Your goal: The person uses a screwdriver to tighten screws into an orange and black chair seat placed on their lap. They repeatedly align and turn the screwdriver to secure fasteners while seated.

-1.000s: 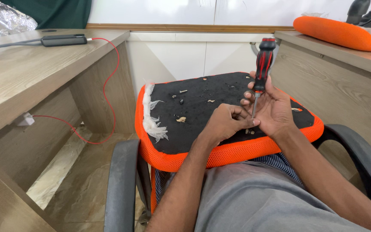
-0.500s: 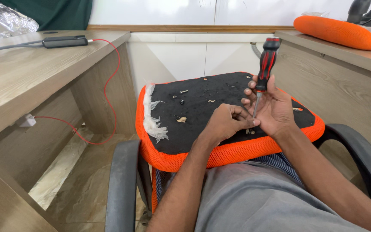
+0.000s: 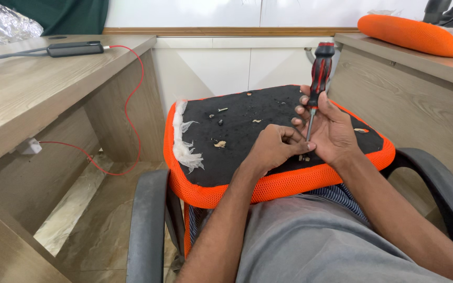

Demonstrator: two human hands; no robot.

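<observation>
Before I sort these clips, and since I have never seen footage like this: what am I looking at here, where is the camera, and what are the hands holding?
The camera sits on a person's head and looks down, so the two arms coming in from the bottom are that person's own. They sit in a chair whose grey armrest shows at lower left, with an orange-edged seat cushion on their lap, its black underside facing up. The right hand grips a red and black screwdriver, held upright with its tip down on the cushion. The left hand pinches at the spot where the tip meets the black fabric. Small screws and bits of debris lie scattered on the black surface, and white stuffing frays out at its left edge. A wooden desk stands to the left with a red cable hanging off it.
</observation>
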